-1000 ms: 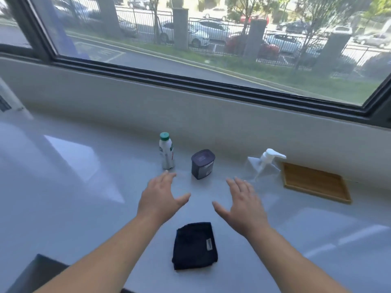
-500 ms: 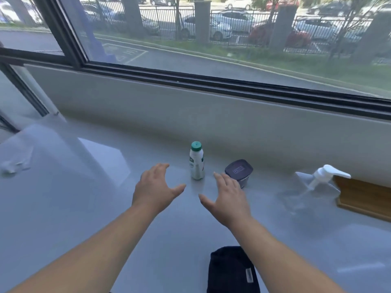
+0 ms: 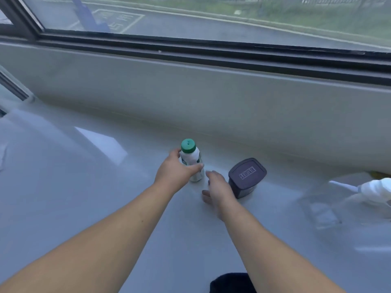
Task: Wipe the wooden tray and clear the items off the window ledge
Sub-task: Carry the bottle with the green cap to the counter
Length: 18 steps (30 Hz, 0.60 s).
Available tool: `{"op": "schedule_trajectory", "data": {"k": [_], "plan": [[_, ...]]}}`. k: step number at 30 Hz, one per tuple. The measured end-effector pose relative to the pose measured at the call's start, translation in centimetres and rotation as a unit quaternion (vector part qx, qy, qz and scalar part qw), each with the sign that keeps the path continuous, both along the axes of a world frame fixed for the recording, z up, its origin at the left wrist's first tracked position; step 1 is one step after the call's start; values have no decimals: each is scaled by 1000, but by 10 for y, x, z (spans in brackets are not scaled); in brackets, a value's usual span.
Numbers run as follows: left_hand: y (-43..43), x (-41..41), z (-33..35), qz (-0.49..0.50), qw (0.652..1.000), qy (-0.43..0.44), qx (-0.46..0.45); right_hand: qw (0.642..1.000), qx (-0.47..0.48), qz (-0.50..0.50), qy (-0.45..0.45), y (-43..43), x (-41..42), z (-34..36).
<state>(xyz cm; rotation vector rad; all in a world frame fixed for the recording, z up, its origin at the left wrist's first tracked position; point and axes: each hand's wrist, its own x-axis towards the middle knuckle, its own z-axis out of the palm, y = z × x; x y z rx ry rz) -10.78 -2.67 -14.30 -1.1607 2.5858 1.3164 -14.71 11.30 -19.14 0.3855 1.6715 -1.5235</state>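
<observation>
ledge point(image 3: 105, 208): pale, glossy | on it: bottle point(image 3: 193, 163), dark tub point(image 3: 246, 177), pump dispenser point(image 3: 330, 206), dark cloth point(image 3: 231, 283)

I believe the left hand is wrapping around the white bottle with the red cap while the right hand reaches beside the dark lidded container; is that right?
Not quite: the cap is green, not red. The head view shows the left hand wrapping around the white bottle with the green cap, while the right hand reaches beside the dark lidded container, as you said.
</observation>
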Motion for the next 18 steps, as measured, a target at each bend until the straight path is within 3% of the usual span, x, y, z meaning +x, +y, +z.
{"op": "schedule_trajectory", "data": {"k": [5, 13, 18], "plan": [[-2, -14, -11, 2, 999, 32, -14, 994, -59, -49, -73, -12, -14, -7], [-22, 28, 0, 23, 998, 56, -18, 996, -64, -11, -59, -42, 12, 8], [-62, 99, 29, 76, 994, 78, -14, 996, -68, 42, -40, -86, 70, 41]]}}
